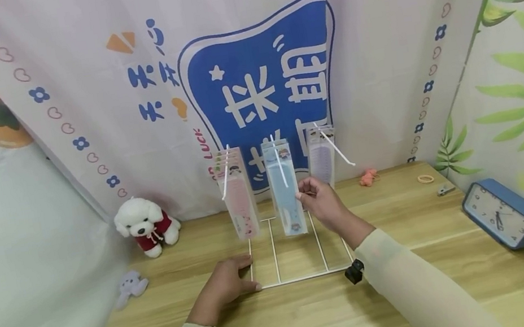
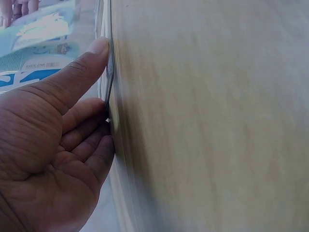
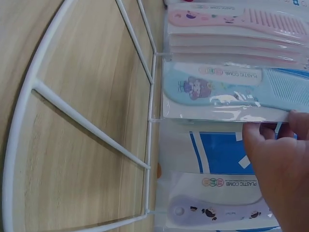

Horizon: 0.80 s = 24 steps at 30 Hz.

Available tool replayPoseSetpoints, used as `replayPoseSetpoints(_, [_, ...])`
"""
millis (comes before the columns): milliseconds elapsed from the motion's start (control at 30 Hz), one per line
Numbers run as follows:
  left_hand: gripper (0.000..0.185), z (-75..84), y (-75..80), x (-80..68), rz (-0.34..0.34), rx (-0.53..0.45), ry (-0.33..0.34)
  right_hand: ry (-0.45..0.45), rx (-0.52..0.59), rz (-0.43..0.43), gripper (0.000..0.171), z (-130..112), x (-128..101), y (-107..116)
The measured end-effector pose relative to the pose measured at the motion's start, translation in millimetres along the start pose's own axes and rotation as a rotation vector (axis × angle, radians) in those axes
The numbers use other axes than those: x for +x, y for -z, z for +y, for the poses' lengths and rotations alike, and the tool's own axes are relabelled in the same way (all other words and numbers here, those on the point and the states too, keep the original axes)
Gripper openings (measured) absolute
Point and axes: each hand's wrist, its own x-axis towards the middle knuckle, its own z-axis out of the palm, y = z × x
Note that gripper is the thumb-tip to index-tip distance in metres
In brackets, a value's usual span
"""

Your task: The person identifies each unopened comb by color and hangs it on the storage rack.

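A white wire display rack (image 1: pixel 291 281) stands on the table, with packaged plastic combs hung on its hooks. The blue comb package (image 1: pixel 284 194) hangs in the middle; my right hand (image 1: pixel 322 205) pinches its right edge between thumb and fingers. Several pink comb packages (image 1: pixel 239 201) hang on the left hook. On the right hook is a purple comb package (image 1: pixel 321 157), printed "plastic comb" in the right wrist view. My left hand (image 1: pixel 224 284) holds the rack's base at its front left corner. Thumb (image 2: pixel 99 48) and fingertips lie along the wire in the left wrist view.
A white plush dog (image 1: pixel 139 220) and a small grey plush toy (image 1: pixel 131 286) sit at the left. At the right are a blue clock (image 1: pixel 506 211), an orange figure (image 1: pixel 368 177), a ring (image 1: pixel 425 178) and a small clip (image 1: pixel 445 190). A printed curtain (image 1: pixel 139 166) hangs behind.
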Motion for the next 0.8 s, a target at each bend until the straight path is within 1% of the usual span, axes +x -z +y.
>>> replayPoseSetpoints(100, [0.076,1.0,0.0,-1.1,0.002,0.001,0.004,0.033,-0.047,0.018,0.02,0.5,4.2,-1.9])
replayPoseSetpoints(300, [0.078,0.9,0.7,-1.6,0.002,-0.002,0.02,0.054,-0.101,0.045,0.022,1.3,10.9,-5.0])
replayPoseSetpoints(500, [0.079,0.5,-0.6,0.5,-0.001,-0.002,0.025,0.077,-0.083,0.058,0.021,2.7,14.2,-5.2])
replayPoseSetpoints(567, [0.079,0.1,-0.6,0.9,-0.002,0.002,0.021,0.068,-0.071,0.057,0.022,3.0,13.1,-4.5])
replayPoseSetpoints(700, [0.078,0.2,-0.6,1.4,-0.002,0.009,0.007,0.056,-0.043,0.048,0.027,3.4,7.5,-0.2])
replayPoseSetpoints(800, [0.079,0.7,-0.1,1.5,-0.008,0.022,-0.003,0.084,-0.066,0.031,0.033,4.4,0.2,6.6])
